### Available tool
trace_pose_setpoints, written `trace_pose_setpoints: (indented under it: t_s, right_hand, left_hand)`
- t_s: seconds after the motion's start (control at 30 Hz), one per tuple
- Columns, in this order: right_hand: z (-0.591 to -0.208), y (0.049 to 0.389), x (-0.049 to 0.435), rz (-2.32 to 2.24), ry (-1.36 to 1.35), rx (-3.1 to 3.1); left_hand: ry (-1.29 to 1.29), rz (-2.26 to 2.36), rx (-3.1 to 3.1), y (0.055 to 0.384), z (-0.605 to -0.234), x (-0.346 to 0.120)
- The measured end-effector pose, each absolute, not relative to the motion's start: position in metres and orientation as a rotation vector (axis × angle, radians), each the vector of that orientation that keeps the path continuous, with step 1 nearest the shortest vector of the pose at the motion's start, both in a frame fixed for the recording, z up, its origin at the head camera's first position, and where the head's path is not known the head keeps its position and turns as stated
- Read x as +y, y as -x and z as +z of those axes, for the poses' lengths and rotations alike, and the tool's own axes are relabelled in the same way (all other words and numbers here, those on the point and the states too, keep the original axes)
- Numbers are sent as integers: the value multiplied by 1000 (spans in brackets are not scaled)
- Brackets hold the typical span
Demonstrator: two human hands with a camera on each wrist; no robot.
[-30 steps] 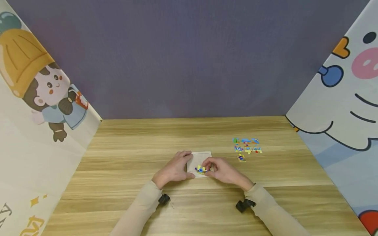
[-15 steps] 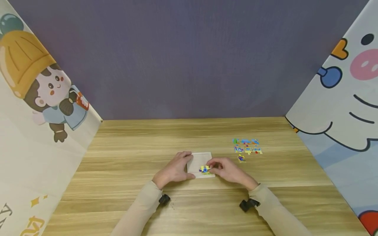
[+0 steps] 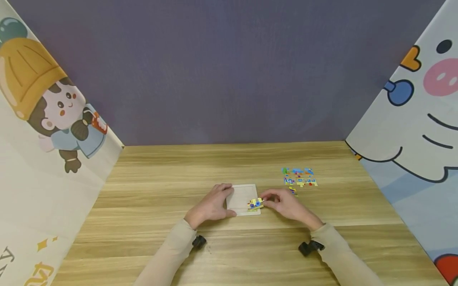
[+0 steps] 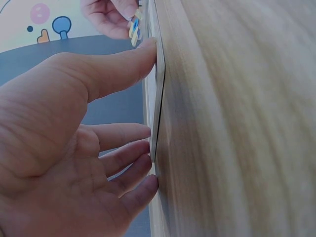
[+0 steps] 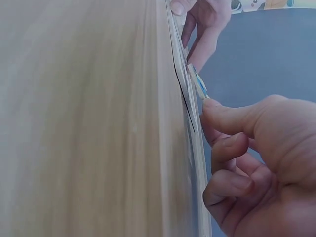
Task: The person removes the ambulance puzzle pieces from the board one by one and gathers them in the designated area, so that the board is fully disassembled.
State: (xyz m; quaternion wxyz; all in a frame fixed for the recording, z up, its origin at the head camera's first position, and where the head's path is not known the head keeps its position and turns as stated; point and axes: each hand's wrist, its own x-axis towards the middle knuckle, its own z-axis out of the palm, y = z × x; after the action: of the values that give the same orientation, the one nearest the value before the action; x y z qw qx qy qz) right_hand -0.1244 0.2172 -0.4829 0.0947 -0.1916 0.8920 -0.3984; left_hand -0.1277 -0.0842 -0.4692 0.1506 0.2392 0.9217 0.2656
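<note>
A pale, square puzzle tray [image 3: 240,196] lies flat on the wooden table. At its left side rests my left hand [image 3: 213,203], thumb [image 4: 121,69] on the near corner and fingertips [image 4: 143,132] against the edge; the fingers look fairly straight. Over the lower right corner of the tray, my right hand [image 3: 286,204] pinches a yellow and blue jigsaw piece [image 3: 255,203] between thumb and fingers. The right wrist view shows this piece [image 5: 198,83] tilted just above the tray. A little green and yellow shows on the tray under it.
Several colourful jigsaw pieces [image 3: 300,182] lie in loose rows beyond my right hand, with a single piece [image 3: 293,191] nearer to it. A dark upright panel [image 3: 229,79] borders the far table edge. Printed cartoon panels [image 3: 411,131] stand at both sides.
My right hand has moved to the right with the jigsaw piece, from the tray's lower middle to its lower right corner. The left hand has stayed in place.
</note>
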Motion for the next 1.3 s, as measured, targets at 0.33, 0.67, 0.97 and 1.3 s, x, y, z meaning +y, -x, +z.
trace_pose_setpoints:
  t_s: [0.33,0.67,0.97,1.3]
  right_hand:
    - [-484,122,238,-1192,520,2718]
    - [-485,121,259,-1187,443,2796]
    - [-483,122,283,-1198,379,2883]
    - [-483,123,313,-1205,281,2926]
  left_hand:
    - [-697,759,2644,128,-469,-85]
    - [-699,772,2642,128,-469,-86]
    - [-701,766,2641,128,-468,-87]
    - [-701,740,2651,127,-469,-86]
